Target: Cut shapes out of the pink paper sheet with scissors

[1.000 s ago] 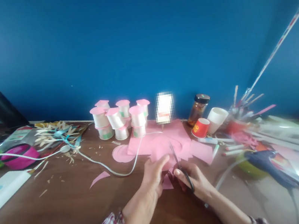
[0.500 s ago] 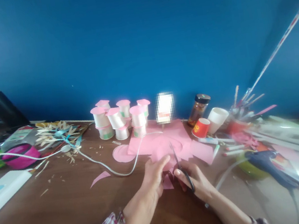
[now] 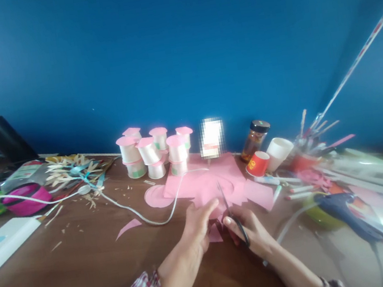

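My right hand (image 3: 251,231) is closed around the black-handled scissors (image 3: 240,229), whose blades point up and away from me. Beside it, my left hand (image 3: 200,222) pinches a piece of pink paper (image 3: 213,208), thumb on top. The paper's outline merges with the pink sheets behind it, so its shape is hard to tell. Further pink sheets (image 3: 197,176) lie on the table just beyond both hands. A small pink scrap (image 3: 215,233) rests below, between the hands, and a curved pink offcut (image 3: 128,227) is to the left.
White paper cups with pink tops (image 3: 177,150) stand stacked at the back. A white cable (image 3: 146,222) loops across the table's left side. To the right are a red cup (image 3: 258,164), a lidded jar (image 3: 254,139) and a blue glue gun (image 3: 348,215). A power strip (image 3: 7,245) sits at left.
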`<state>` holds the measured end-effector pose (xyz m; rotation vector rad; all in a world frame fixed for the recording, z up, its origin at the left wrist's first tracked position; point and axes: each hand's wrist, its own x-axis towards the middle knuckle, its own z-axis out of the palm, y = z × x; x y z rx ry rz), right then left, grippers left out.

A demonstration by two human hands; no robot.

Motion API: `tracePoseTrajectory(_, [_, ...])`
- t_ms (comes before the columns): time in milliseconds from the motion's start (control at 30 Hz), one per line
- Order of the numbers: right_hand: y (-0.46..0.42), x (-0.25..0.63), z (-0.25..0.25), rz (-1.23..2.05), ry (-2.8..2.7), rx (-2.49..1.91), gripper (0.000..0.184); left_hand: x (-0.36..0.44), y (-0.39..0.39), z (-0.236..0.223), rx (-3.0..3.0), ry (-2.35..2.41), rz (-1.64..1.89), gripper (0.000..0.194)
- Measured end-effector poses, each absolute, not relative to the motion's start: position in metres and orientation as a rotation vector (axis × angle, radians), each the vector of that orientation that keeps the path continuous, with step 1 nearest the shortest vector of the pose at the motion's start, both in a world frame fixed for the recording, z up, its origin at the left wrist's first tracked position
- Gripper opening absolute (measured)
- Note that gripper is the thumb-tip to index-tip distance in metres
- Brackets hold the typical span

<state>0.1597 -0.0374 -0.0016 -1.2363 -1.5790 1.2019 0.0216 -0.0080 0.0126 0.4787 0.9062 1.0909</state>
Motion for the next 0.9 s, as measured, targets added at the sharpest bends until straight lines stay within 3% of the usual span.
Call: tracePoseTrajectory(900, [-0.0376,0.1589,-0.0003,1.168,-1.590,-1.236,0.038,0.0239,-0.0086,0.0053,0.544,0.924,1.120,0.034])
